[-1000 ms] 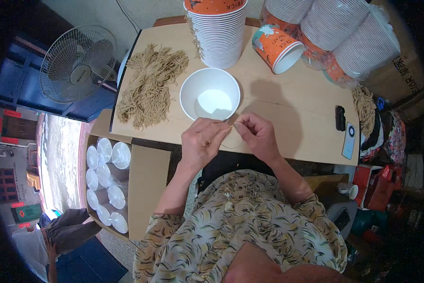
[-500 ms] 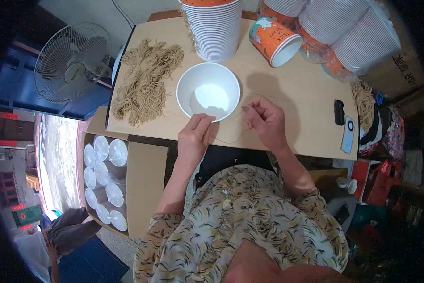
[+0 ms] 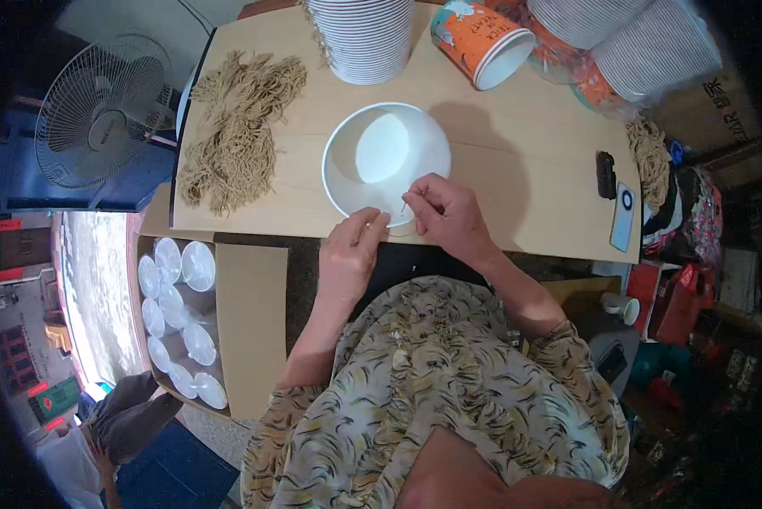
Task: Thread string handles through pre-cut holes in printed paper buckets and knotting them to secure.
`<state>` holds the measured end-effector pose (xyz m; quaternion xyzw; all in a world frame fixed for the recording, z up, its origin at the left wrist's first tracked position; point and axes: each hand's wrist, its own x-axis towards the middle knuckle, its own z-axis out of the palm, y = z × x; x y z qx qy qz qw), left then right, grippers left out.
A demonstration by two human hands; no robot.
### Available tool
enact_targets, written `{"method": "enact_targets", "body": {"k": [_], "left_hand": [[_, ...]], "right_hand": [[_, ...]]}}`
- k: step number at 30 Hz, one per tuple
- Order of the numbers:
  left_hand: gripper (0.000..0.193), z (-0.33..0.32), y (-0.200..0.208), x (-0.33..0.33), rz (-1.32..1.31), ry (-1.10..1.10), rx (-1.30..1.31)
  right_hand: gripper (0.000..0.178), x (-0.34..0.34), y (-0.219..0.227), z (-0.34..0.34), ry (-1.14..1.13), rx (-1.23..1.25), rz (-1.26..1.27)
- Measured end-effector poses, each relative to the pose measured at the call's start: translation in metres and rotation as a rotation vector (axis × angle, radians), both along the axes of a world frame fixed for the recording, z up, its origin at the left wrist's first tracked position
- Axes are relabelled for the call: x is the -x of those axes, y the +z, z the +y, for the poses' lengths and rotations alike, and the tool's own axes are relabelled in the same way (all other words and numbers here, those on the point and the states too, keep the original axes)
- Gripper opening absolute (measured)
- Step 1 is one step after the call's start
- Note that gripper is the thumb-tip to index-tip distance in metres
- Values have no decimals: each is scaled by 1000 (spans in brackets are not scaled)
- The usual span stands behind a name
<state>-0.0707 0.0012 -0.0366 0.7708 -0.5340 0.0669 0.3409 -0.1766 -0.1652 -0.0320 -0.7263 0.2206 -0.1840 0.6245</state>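
Note:
A white paper bucket (image 3: 382,153) tips its wide mouth toward me at the table's near edge. The fingers of my left hand (image 3: 351,244) are closed on its near rim. Just right of them, my right hand (image 3: 450,216) pinches a thin cord at the rim, its tip showing over the bucket's inside; most of the cord is hidden. A loose heap of tan cords (image 3: 232,140) lies to the left on the wooden table (image 3: 499,170). Behind the bucket rises a tall stack of white paper buckets (image 3: 365,42).
An orange printed bucket (image 3: 482,44) lies on its side, beside plastic-wrapped stacks (image 3: 652,51). A black object (image 3: 606,175) and a pale blue flat device (image 3: 622,218) sit at right. At left are a fan (image 3: 101,114), a carton (image 3: 254,322) of wrapped white stacks, and another person (image 3: 75,454).
My right hand has moved left and down to the bucket's rim with the cord. The bucket has tilted more toward me. The whole view has shifted slightly.

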Motion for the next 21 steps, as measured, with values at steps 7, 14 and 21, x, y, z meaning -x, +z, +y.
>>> {"method": "enact_targets", "body": {"k": [7, 14, 21], "left_hand": [[30, -2, -1, 0, -43, -4, -12], [29, -1, 2, 1, -45, -3, -33], [27, -2, 5, 1, -35, -11, -34]], "right_hand": [[17, 1, -1, 2, 7, 95, 63], [16, 2, -2, 3, -7, 232, 131], [16, 2, -7, 3, 9, 288, 107]]}}
